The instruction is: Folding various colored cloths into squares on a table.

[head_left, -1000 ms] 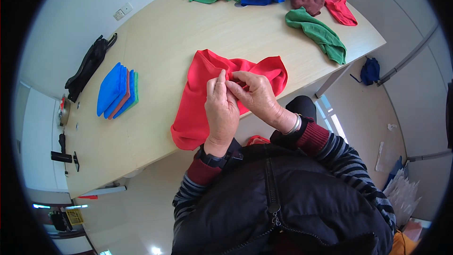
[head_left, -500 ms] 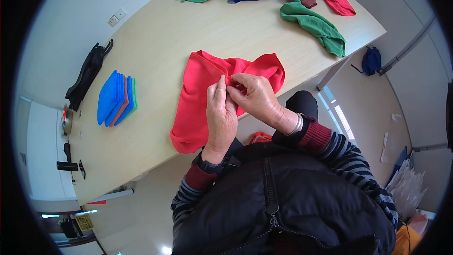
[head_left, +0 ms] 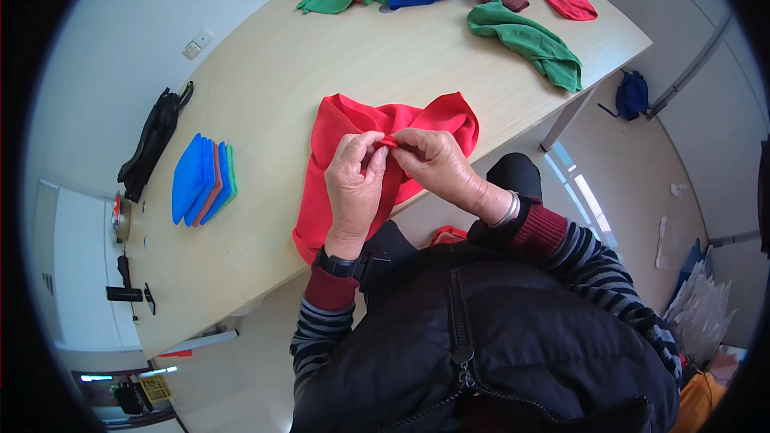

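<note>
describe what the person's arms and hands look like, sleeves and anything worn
Both hands are bare, no gloves. The left hand has a dark watch at the wrist; the right hand has a silver bangle. Both sleeves have maroon cuffs, then grey and dark stripes, under a black padded vest.

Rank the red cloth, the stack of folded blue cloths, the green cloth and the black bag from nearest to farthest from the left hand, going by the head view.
From the left hand:
1. Red cloth, pinched in its fingers.
2. Stack of folded blue cloths, to its left.
3. Black bag, farther left, at the table edge.
4. Green cloth, far right corner.
</note>
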Available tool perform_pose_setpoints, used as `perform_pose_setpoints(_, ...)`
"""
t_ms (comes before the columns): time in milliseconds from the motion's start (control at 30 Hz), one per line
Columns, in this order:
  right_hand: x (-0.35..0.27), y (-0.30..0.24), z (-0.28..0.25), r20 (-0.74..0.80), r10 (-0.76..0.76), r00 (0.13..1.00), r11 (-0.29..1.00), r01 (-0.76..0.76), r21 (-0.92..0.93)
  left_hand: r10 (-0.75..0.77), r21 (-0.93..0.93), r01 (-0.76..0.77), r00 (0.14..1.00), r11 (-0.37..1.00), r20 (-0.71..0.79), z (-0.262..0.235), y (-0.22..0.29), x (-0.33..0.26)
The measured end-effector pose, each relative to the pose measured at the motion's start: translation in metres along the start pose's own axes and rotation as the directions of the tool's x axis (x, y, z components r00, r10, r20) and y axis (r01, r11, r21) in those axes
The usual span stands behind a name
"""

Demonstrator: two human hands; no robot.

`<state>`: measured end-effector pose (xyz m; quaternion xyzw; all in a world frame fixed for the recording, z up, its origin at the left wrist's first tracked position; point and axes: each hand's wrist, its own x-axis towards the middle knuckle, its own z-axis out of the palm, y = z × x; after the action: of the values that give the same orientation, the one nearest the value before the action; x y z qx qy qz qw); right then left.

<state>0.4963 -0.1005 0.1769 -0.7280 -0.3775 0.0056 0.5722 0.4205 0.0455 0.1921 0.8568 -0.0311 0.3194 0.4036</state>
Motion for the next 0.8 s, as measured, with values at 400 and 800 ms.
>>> perform_pose_setpoints(400,-0.001,0.012,-0.001,0.085,0.211,0.974,0.92,-0.227,0.319,0.104,0.107,-0.095,0.991,0.99,-0.085,0.004,0.004,0.005)
perform_pose_setpoints(800,0.003,0.007,0.001,-0.085,-0.189,0.978,0.972,0.175,-0.157,-0.032,-0.118,0.033,0.999,0.992,0.013,0.005,-0.013,0.003)
